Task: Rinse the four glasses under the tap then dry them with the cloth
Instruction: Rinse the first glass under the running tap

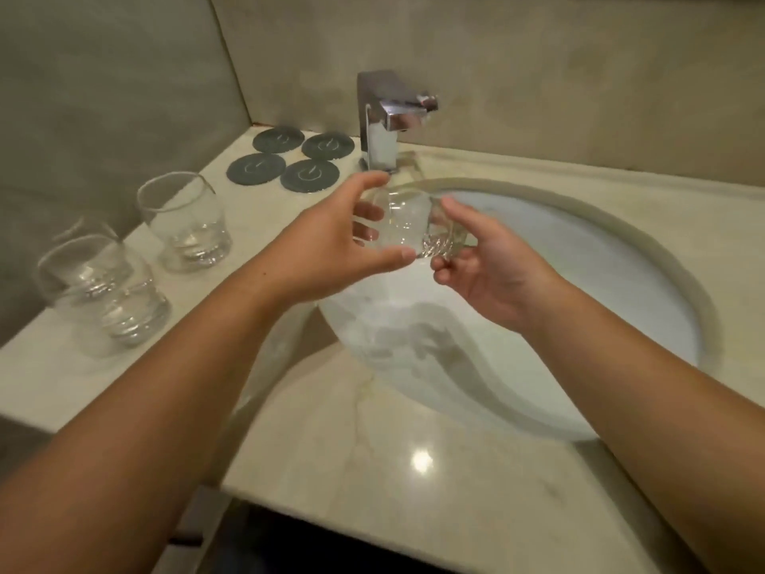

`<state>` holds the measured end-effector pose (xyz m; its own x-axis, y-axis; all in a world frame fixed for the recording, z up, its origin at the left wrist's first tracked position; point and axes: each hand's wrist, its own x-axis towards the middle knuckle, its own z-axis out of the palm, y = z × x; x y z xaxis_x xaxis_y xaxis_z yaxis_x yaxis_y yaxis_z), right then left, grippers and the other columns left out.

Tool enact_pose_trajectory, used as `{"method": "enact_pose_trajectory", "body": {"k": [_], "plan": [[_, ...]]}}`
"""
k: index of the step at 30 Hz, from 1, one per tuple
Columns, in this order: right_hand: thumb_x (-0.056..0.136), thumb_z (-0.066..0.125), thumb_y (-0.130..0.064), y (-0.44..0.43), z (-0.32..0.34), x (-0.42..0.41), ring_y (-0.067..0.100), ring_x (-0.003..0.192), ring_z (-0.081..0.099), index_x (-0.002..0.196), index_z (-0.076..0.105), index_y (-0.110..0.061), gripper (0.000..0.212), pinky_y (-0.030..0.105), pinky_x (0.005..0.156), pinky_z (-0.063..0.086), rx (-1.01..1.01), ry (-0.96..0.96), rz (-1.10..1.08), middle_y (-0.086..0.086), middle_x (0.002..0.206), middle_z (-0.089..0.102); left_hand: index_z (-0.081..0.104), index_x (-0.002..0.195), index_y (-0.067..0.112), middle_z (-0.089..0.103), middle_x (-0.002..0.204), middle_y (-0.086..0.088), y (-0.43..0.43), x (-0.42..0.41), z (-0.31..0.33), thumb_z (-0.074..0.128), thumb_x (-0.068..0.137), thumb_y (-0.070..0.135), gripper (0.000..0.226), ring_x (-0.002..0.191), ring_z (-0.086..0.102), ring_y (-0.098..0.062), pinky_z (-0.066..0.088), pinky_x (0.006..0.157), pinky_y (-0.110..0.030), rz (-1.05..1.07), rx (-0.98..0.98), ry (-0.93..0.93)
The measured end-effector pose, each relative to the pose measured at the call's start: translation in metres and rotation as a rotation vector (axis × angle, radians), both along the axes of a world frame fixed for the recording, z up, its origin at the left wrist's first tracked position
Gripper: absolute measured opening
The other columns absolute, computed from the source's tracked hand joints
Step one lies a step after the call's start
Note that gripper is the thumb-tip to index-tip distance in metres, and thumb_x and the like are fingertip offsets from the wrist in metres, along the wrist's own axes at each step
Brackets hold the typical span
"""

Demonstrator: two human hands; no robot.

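1. Your left hand [347, 242] grips the clear, thick-based drinking glass [407, 219] at its mouth end, with the thumb beneath and the fingers curled over the top.
2. Your right hand [484, 263] holds the same glass at its heavy base, fingers curled round it.
3. The glass lies on its side between both hands, above the white oval sink basin [579, 263] and just in front of the square chrome tap [383, 118]. You cannot tell whether water runs.
4. On the beige marble counter [372, 470] to your left, a single clear tumbler [184, 221] stands upright. A pair of clear tumblers [103, 296] stands nearer you, overlapping in view.
5. Four dark grey round coasters [309, 176] lie clustered left of the tap.
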<state>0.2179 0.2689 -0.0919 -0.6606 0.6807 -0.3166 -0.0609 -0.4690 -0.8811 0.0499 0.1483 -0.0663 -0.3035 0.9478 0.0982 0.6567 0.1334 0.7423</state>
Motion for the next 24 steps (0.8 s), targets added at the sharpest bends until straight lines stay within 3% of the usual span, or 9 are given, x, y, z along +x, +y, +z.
{"method": "enact_pose_trajectory", "body": {"k": [4,8,12,14,16,20,24], "plan": [[0.1,0.071,-0.038,-0.016,0.013,0.005,0.012,0.051,0.053,0.126,0.069,-0.01,0.039,0.022,0.05,0.045,0.061,-0.016,-0.098,0.006,0.095,0.062,0.049,0.151,0.038,0.062,0.124,0.012,-0.002,0.002,0.002,0.091,0.079,0.044,0.083,0.107,0.069,-0.007,0.061,0.099,-0.036,-0.028,0.014,-0.069],[0.099,0.07,-0.046,-0.016,0.017,0.007,0.011,0.047,0.054,0.13,0.069,-0.011,0.047,0.016,0.044,0.042,0.111,-0.088,-0.14,0.002,0.093,0.062,0.057,0.144,0.036,0.07,0.125,0.007,0.008,0.005,0.003,0.093,0.077,0.046,0.077,0.101,0.074,-0.004,0.063,0.088,-0.026,-0.009,0.053,-0.132],[0.097,0.062,-0.066,0.004,0.015,0.002,0.018,0.074,0.067,0.129,0.071,-0.024,0.054,0.03,0.06,0.051,0.21,-0.221,-0.098,0.001,0.108,0.07,0.064,0.137,0.037,0.075,0.118,0.006,0.024,-0.004,0.002,0.093,0.078,0.049,0.066,0.103,0.075,-0.005,0.055,0.082,-0.022,0.062,0.068,-0.224],[0.098,0.059,-0.067,0.02,0.016,-0.005,0.023,0.091,0.072,0.135,0.064,-0.024,0.057,0.035,0.069,0.055,0.301,-0.3,-0.147,0.004,0.122,0.068,0.065,0.13,0.037,0.077,0.111,0.007,0.032,-0.009,0.001,0.092,0.08,0.047,0.057,0.099,0.075,-0.005,0.05,0.078,-0.019,0.105,0.088,-0.264],[0.101,0.059,-0.062,0.037,0.02,-0.013,0.022,0.094,0.072,0.137,0.058,-0.022,0.054,0.035,0.067,0.056,0.353,-0.31,-0.224,0.004,0.123,0.066,0.064,0.124,0.039,0.077,0.109,0.009,0.038,-0.013,-0.001,0.092,0.081,0.045,0.052,0.097,0.074,-0.003,0.051,0.078,-0.02,0.159,0.11,-0.28],[0.103,0.061,-0.054,0.069,0.028,-0.035,0.021,0.091,0.072,0.135,0.058,-0.024,0.045,0.036,0.067,0.056,0.413,-0.274,-0.286,0.0,0.113,0.068,0.06,0.143,0.037,0.07,0.122,0.012,0.049,-0.024,-0.012,0.093,0.078,0.05,0.074,0.107,0.072,-0.006,0.057,0.088,-0.025,0.214,0.161,-0.229],[0.103,0.06,-0.053,0.09,0.027,-0.06,0.021,0.091,0.072,0.146,0.053,-0.032,0.049,0.036,0.07,0.057,0.444,-0.243,-0.276,-0.003,0.112,0.068,0.06,0.145,0.038,0.07,0.125,0.011,0.056,-0.03,-0.03,0.095,0.077,0.046,0.077,0.1,0.074,-0.004,0.061,0.087,-0.024,0.249,0.205,-0.255]]}}
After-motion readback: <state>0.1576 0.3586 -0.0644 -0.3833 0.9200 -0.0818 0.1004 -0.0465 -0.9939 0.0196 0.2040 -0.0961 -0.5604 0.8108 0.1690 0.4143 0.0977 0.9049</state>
